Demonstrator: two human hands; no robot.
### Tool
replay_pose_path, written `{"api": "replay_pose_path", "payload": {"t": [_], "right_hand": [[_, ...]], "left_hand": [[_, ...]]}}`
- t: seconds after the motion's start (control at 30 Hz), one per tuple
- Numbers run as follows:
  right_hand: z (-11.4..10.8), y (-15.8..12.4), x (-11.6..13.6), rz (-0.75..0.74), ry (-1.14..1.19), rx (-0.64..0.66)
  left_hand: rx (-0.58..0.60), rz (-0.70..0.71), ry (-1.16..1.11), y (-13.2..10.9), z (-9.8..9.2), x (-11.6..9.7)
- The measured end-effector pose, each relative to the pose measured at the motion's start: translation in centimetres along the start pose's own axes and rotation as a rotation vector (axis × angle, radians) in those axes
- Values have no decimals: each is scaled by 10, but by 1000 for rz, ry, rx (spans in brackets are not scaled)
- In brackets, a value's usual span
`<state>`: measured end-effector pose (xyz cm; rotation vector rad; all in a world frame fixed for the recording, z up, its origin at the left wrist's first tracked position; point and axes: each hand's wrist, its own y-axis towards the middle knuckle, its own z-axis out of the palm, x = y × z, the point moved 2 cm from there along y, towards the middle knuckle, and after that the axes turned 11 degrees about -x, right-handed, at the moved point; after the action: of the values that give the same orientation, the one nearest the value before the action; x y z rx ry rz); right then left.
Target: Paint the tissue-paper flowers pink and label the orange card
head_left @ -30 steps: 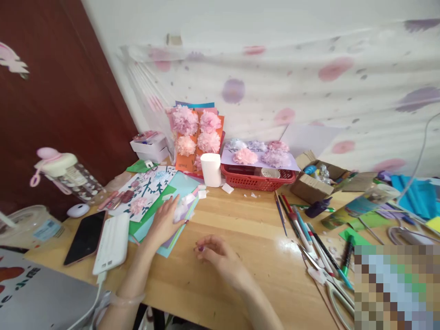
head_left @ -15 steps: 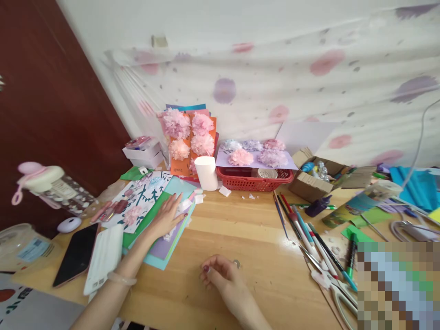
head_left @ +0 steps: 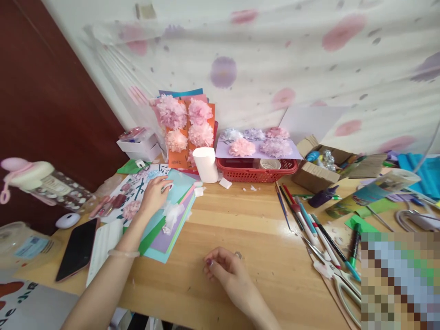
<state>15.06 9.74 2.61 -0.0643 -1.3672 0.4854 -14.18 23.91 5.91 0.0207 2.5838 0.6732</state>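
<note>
My left hand [head_left: 156,196] is over the pile of coloured paper, its fingers closed at the upper part of a light blue sheet [head_left: 181,182]; the exact pinch is partly hidden. Under that sheet lie a green sheet [head_left: 151,238] and a purple sheet [head_left: 164,239]. A crumpled white tissue-like piece [head_left: 173,217] rests on the purple one. My right hand [head_left: 223,272] is loosely curled above the bare wood of the table, thumb against fingers, with nothing visible in it. A flower-patterned white sheet [head_left: 131,211] lies left of the pile.
Behind stand a white container [head_left: 205,166] and a red basket [head_left: 256,175] topped with paper flowers [head_left: 242,147]. Scissors [head_left: 338,279], pens [head_left: 323,236] and a cardboard box [head_left: 314,176] are at right. A phone [head_left: 77,250] and a bottle [head_left: 51,183] are at left.
My left hand has gone from lying spread on the paper pile to closed fingers, slightly up and left. Light blue paper now covers much of the green. My right hand stays nearly the same.
</note>
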Motion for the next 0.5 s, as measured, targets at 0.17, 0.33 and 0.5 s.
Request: {"api": "replay_pose_path", "payload": {"t": [0.17, 0.33, 0.5], "right_hand": [[-6, 0, 8, -53, -73, -42], [-6, -5, 9, -49, -128, -14], [-8, -6, 7, -47, -150, -13]], "left_hand": [[275, 77, -57, -53, -19, -27], [389, 23, -82, -87, -45, -38], [260, -128, -21, -94, -61, -30]]}}
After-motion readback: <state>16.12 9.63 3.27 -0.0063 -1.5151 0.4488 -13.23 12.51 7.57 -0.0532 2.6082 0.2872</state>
